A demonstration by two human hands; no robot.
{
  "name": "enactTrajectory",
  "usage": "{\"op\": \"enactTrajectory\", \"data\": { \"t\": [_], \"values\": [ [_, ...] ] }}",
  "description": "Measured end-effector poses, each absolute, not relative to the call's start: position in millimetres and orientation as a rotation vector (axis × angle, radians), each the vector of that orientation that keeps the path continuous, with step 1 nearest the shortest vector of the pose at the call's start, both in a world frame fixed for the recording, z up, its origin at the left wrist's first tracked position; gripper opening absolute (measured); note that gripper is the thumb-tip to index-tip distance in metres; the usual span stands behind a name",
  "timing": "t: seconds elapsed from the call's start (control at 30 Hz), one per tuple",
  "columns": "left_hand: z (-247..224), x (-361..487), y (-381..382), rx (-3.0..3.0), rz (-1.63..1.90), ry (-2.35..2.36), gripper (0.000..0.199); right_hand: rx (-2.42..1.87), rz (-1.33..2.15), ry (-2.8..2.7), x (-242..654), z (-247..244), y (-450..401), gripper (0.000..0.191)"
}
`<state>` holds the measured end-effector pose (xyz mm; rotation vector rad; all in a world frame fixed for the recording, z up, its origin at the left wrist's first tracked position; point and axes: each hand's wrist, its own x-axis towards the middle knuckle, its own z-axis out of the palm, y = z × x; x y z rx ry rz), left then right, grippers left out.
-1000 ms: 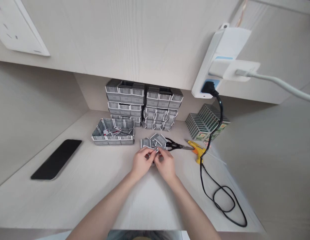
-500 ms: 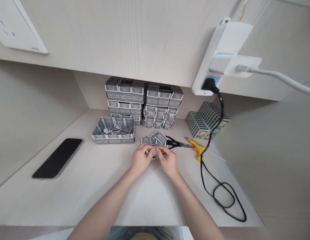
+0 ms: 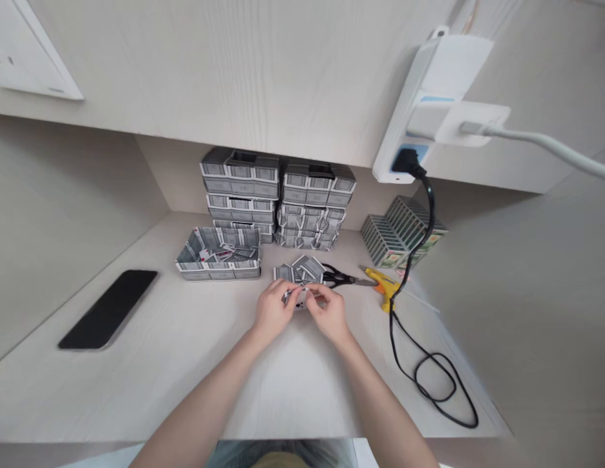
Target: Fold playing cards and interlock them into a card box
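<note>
Between my two hands is a small playing card (image 3: 301, 300) with black marks, low over the desk. My left hand (image 3: 276, 307) pinches its left side, thumb and fingers together. On the other side my right hand (image 3: 328, 311) grips it the same way, its thumb a little apart from the left one. Just beyond the fingertips lies a loose pile of grey-patterned folded cards (image 3: 307, 268). Black-handled scissors (image 3: 339, 278) rest against the pile's right side.
An open card box (image 3: 219, 272) with folded pieces stands left, before stacked card boxes (image 3: 315, 188). A phone (image 3: 110, 309) lies far left. Right are a yellow glue gun (image 3: 388, 286), its looping black cable (image 3: 414, 377), green-striped boxes (image 3: 390, 240) and a power strip (image 3: 429, 97) above.
The thumbs have moved slightly apart, showing more of the card between them. The whole view has shifted a little; the things on the desk lie as before.
</note>
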<state>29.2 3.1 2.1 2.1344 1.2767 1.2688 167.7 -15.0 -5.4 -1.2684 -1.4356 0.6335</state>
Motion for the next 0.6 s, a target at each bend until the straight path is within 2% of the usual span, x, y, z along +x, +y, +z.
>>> {"op": "enactTrajectory", "data": {
  "t": [0.2,0.4,0.6],
  "values": [
    [0.8,28.9,4.3,2.032,1.333,1.324,0.012,-1.226,0.694,-1.36,167.4,-8.7,-10.6,0.02],
    [-3.0,29.5,6.1,1.832,1.386,1.381,0.022,-1.279,0.659,-1.218,168.4,-8.4,-9.3,0.02],
    [-8.2,31.1,2.8,1.958,1.318,1.318,0.019,-1.282,0.664,-1.264,168.0,-7.4,-9.1,0.021]
  ]
}}
